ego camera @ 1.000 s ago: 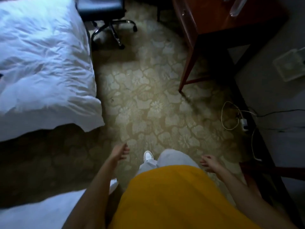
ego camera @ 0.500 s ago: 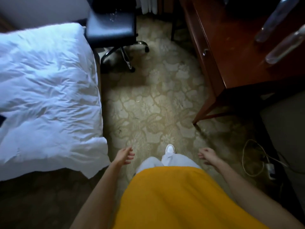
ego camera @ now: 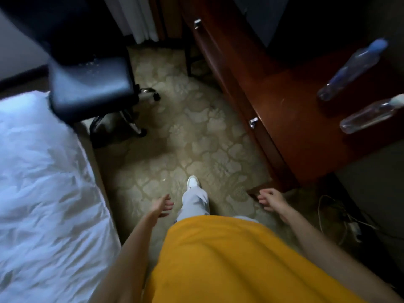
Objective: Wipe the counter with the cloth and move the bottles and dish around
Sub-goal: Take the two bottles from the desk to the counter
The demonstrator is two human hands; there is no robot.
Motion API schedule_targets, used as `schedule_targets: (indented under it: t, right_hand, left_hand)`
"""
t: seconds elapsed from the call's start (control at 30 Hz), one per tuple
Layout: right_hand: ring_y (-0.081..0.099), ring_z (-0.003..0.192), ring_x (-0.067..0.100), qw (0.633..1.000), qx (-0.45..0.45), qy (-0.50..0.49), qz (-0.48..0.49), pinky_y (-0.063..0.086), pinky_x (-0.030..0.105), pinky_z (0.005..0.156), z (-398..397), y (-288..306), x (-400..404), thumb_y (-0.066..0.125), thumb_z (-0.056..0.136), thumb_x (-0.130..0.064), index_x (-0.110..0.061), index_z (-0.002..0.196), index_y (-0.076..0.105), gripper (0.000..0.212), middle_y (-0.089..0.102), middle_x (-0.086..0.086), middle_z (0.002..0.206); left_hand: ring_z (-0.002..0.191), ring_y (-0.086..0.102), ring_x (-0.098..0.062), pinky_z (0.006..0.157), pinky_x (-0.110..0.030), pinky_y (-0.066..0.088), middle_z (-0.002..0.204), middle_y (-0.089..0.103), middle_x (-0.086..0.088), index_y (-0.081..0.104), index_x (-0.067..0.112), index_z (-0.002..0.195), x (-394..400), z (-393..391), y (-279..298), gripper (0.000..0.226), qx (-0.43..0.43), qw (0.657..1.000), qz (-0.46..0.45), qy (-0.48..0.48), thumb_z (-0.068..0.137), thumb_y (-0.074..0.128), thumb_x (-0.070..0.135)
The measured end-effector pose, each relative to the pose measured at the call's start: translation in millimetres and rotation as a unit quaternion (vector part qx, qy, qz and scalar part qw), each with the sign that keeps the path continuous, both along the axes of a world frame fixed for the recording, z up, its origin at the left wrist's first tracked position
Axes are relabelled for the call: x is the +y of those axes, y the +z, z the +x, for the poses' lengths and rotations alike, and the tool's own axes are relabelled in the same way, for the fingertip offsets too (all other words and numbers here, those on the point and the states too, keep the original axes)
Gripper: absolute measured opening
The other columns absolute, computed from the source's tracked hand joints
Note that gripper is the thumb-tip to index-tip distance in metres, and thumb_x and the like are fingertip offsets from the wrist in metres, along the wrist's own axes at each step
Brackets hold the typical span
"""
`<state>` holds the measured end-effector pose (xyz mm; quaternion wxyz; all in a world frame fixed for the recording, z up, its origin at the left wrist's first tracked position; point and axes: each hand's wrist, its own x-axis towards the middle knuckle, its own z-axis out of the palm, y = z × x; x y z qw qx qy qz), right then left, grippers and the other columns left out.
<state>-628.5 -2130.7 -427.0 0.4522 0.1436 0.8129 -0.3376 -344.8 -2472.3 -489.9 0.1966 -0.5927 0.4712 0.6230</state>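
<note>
2 bottles (ego camera: 354,68) on desk (ego camera: 290,110)

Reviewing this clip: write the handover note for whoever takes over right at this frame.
Left hand: open, holds nothing, hanging by the leg.
Right hand: loosely curled, holds nothing.
Two clear plastic bottles, the blue-capped one and the white-capped one, stand on the reddish-brown wooden counter ahead on the right.
No cloth or dish in view.
Done: nothing visible.
Left: find the cloth, wipe, shift the bottles and the dish.
</note>
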Motion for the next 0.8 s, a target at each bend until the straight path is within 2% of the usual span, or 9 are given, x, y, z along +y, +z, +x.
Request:
schedule_targets:
  t: [0.1,0.2,0.3,0.43,0.57,0.63,0.7,0.73,0.8]
  right_hand:
    - [0.067,0.107,0.028,0.997,0.013,-0.079,-0.011,0.055,0.038,0.08,-13.5,7.5,-11.3,0.054,0.107,-0.022,-0.007,0.128,0.059,0.026,0.07,0.015,0.12]
    - [0.069,0.108,0.025,0.985,0.031,-0.166,-0.03,0.055,0.033,0.076,-26.0,19.3,-24.1,0.055,0.107,-0.024,-0.01,0.126,0.06,0.024,0.071,0.012,0.119]
    - [0.071,0.105,0.018,0.962,0.091,-0.252,-0.053,0.055,0.033,0.079,-37.6,30.1,-33.5,0.058,0.105,-0.027,-0.015,0.125,0.063,0.024,0.074,0.007,0.118]
    - [0.071,0.107,0.016,0.919,0.188,-0.338,-0.077,0.057,0.034,0.088,-74.7,49.6,-35.0,0.065,0.1,-0.039,-0.021,0.121,0.066,0.027,0.074,0.0,0.114]
    - [0.068,0.109,0.01,0.877,0.257,-0.399,-0.077,0.057,0.036,0.095,-127.9,52.8,-17.5,0.077,0.086,-0.053,-0.024,0.127,0.061,0.053,0.069,-0.003,0.12]
    - [0.067,0.113,0.012,0.851,0.282,-0.439,-0.058,0.056,0.039,0.1,-155.0,52.5,-5.5,0.085,0.078,-0.053,-0.022,0.132,0.055,0.069,0.065,-0.001,0.126]
    - [0.062,0.12,0.016,0.831,0.308,-0.461,-0.035,0.054,0.039,0.104,-182.3,54.9,5.1,0.089,0.074,-0.047,-0.017,0.139,0.048,0.083,0.056,0.004,0.136]
    - [0.058,0.123,0.016,0.824,0.318,-0.469,-0.03,0.052,0.037,0.106,-196.0,55.8,11.2,0.091,0.072,-0.045,-0.016,0.143,0.044,0.089,0.052,0.004,0.141]
    - [0.052,0.13,0.015,0.814,0.334,-0.475,-0.029,0.047,0.035,0.109,-223.7,62.5,22.4,0.093,0.068,-0.044,-0.018,0.147,0.037,0.1,0.044,0.003,0.148]
  left_hand:
    - [0.081,0.067,-0.02,0.073,-0.032,0.051,0.098,0.075,-0.005,0.069,0.015,0.107,-64.3,-110.0,35.1,0.032,0.046,0.995,-0.048,-0.068,0.105,0.052,0.042]
    - [0.081,0.067,-0.019,0.07,-0.03,0.049,0.104,0.075,-0.008,0.067,0.017,0.107,-109.8,-216.5,71.2,0.03,0.102,0.982,-0.078,-0.139,0.105,0.052,0.043]
    - [0.087,0.069,-0.021,0.071,-0.03,0.049,0.113,0.074,-0.012,0.066,0.014,0.116,-126.4,-321.9,97.9,0.035,0.155,0.962,-0.074,-0.211,0.105,0.053,0.044]
    - [0.107,0.073,-0.029,0.081,-0.035,0.055,0.116,0.077,-0.008,0.067,0.012,0.122,-92.2,-426.9,124.3,0.043,0.23,0.926,-0.053,-0.294,0.098,0.065,0.047]
    - [0.1,0.076,-0.028,0.076,-0.032,0.061,0.122,0.071,-0.02,0.064,0.01,0.126,-31.2,-502.2,145.7,0.053,0.301,0.886,-0.028,-0.353,0.083,0.086,0.032]
    - [0.102,0.076,-0.037,0.078,-0.047,0.065,0.128,0.065,-0.021,0.06,0.015,0.128,-1.8,-534.3,155.3,0.07,0.31,0.875,0.006,-0.371,0.07,0.096,0.033]
    - [0.1,0.076,-0.035,0.073,-0.056,0.064,0.129,0.061,-0.014,0.059,0.023,0.129,24.5,-565.8,164.8,0.088,0.325,0.859,0.001,-0.394,0.054,0.102,0.041]
    - [0.1,0.075,-0.027,0.069,-0.049,0.066,0.13,0.058,-0.009,0.056,0.023,0.132,37.5,-581.6,169.2,0.094,0.345,0.844,-0.013,-0.41,0.053,0.102,0.04]
    - [0.109,0.064,-0.007,0.066,-0.019,0.061,0.136,0.049,-0.002,0.048,0.018,0.142,63.1,-613.4,173.6,0.097,0.384,0.809,-0.059,-0.441,0.061,0.1,0.029]
